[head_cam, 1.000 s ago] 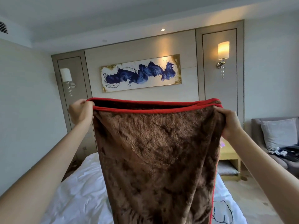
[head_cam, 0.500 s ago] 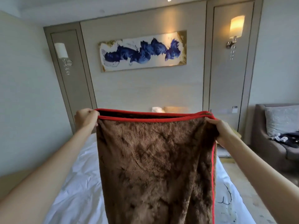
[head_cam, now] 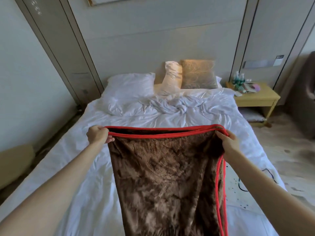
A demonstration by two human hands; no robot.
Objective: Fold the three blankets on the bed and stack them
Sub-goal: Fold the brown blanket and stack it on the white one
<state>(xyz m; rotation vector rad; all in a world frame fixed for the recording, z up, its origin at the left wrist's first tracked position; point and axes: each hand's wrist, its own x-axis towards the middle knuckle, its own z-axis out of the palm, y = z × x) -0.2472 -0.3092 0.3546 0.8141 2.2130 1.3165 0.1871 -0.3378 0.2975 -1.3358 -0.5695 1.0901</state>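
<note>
We hold the blanket (head_cam: 163, 176) doubled over the bed (head_cam: 76, 167), left hand (head_cam: 98, 135) clenching its 9 o'clock corner, right hand (head_cam: 227, 140) its 3 o'clock

The room was evenly lit by soft, cool daylight, with a warm glow falling on the gold cushion (head_cam: 199, 76) at the far headboard. Shadows were faint. Wide-angle distortion bent the wall panels (head_cam: 56, 48) outward at the left and right edges. The picture was slightly soft, and the floor (head_cam: 289, 150) at right looked smeared.
</note>
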